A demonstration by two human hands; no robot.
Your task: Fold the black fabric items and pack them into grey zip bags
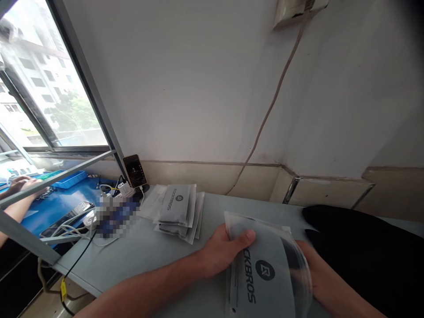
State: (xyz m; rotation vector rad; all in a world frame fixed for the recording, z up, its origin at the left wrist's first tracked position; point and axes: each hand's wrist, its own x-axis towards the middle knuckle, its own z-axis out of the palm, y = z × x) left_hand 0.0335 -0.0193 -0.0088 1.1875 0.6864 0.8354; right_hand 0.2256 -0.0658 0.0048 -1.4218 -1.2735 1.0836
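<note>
A grey table [139, 251] fills the bottom. A black cloth [364, 251] lies at 4 o'clock. The plastic bag [265, 274] is at 5 o'clock, just over the table. The left hand [220, 251] pinches its left edge with the thumb on top. The right hand [314, 274] holds its right side. A pile of bags [179, 205] lies at 8 o'clock, and a phone [134, 170] stands at 9.

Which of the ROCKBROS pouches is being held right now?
The nearest pouch, between the left hand and the right hand. The others lie flat in a stack near the phone, untouched.
</note>
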